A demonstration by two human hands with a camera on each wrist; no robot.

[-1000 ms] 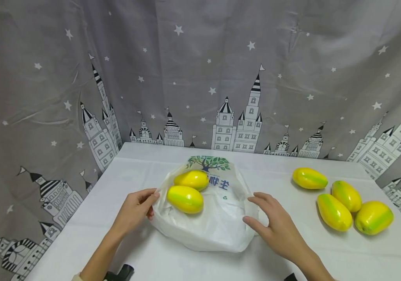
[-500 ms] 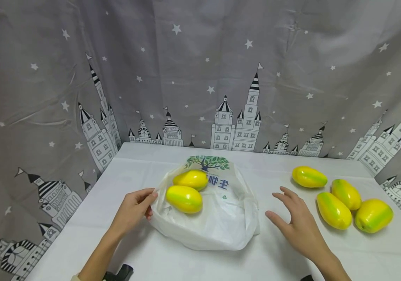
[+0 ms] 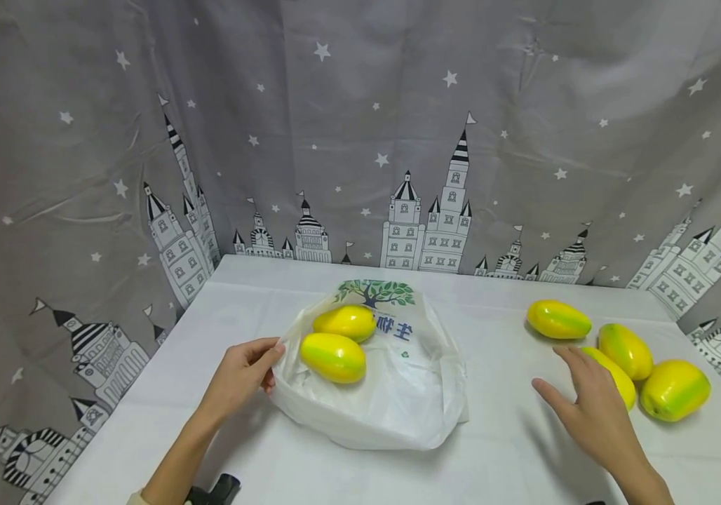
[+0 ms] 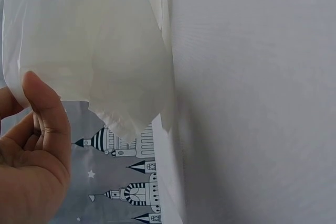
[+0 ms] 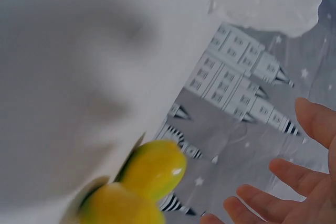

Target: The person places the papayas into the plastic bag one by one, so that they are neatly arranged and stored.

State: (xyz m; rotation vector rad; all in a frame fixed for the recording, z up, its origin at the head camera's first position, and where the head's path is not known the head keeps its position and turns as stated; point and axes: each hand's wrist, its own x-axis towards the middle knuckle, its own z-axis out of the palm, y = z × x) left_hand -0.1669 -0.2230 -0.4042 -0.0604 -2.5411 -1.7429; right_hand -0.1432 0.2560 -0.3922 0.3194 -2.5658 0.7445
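1. Head view: right of the white bag (image 3: 392,410), four yellow fruits (image 3: 675,390) lie on the bench (image 3: 493,463), the right hand (image 3: 597,414) partly hiding one; a curtain (image 3: 348,140) hangs behind.
2. The left hand (image 3: 243,372) pinches the bag's left rim beside two fruits (image 3: 333,358) inside; the right hand's fingers spread near the four.
3. Printed on the bag: a green tree (image 3: 374,291), mirrored blue "生物", partly covered.

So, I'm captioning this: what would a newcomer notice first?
Probably two glossy, oval yellow-green fruits inside the central white plastic bag, its edge pinched by the left hand. Then four matching fruits right of the bag, one partly hidden by the right hand. Behind hangs grey castle-print fabric.
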